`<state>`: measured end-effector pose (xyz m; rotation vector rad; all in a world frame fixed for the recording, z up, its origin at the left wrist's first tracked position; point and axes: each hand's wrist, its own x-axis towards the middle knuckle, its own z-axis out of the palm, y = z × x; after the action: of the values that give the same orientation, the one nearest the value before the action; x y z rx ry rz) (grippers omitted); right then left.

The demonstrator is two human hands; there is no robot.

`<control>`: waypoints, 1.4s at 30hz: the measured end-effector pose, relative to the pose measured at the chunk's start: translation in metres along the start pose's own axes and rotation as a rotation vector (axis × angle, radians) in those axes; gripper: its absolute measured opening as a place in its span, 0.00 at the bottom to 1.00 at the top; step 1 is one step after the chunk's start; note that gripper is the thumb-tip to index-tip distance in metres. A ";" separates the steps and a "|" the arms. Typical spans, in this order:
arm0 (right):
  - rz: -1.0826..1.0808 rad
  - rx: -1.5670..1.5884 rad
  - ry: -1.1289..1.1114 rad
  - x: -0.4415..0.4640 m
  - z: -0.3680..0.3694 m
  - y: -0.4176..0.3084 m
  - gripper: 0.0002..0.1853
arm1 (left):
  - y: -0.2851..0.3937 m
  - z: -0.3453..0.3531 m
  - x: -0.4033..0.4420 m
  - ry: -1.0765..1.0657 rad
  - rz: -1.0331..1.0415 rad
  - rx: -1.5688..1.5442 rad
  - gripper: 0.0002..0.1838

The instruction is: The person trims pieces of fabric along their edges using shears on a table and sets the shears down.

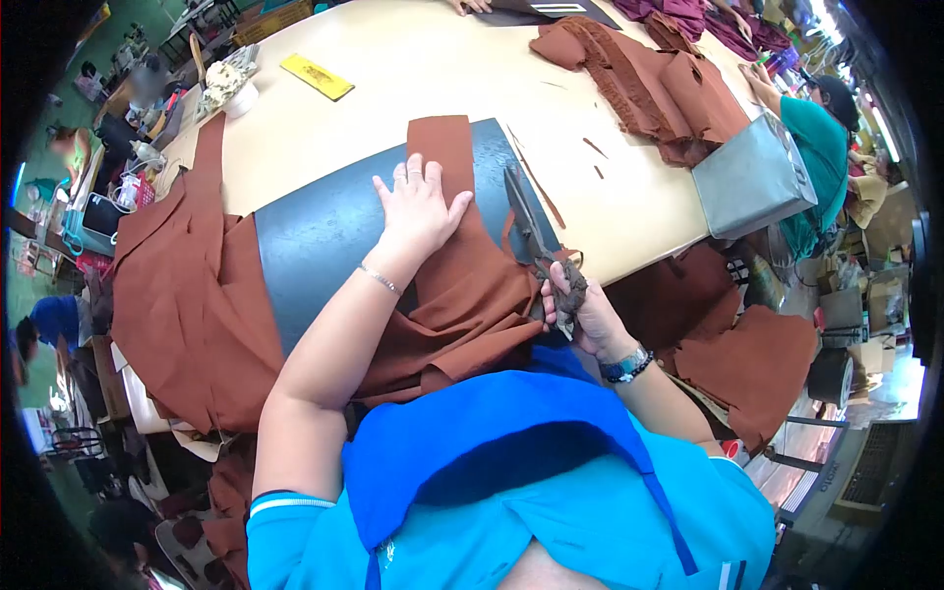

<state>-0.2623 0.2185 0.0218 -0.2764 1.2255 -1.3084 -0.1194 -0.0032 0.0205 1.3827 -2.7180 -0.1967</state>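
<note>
My left hand (pixel 421 205) lies flat with fingers spread, pressing on a strip of rust-brown fabric (pixel 442 140). Under that strip is a dark, smooth board (pixel 324 231) on the table. Large scissors (pixel 527 218) are in my right hand (pixel 593 320), its fingers wrapped round their dark, cloth-bound handles. The blades point away from me, just right of the fabric, and look slightly apart. A narrow sliver of brown fabric hangs beside them. Between my arms the fabric bunches in folds toward my body.
More brown fabric (pixel 187 305) drapes over the left table edge. A yellow rectangular object (pixel 317 77) and a white container (pixel 238 98) stand farther back. A grey metal box (pixel 755 177) sits at the right edge, near a co-worker in teal (pixel 821 147). A brown fabric pile (pixel 659 84) lies behind it.
</note>
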 end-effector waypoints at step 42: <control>0.235 -0.527 -0.345 0.001 -0.088 -0.074 0.27 | -0.057 -0.011 -0.071 -0.225 0.547 0.081 0.32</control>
<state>-0.3741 0.2337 0.0415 -0.6830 1.2412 -0.6829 -0.0307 0.0202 0.0210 0.6109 -3.1930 -0.2111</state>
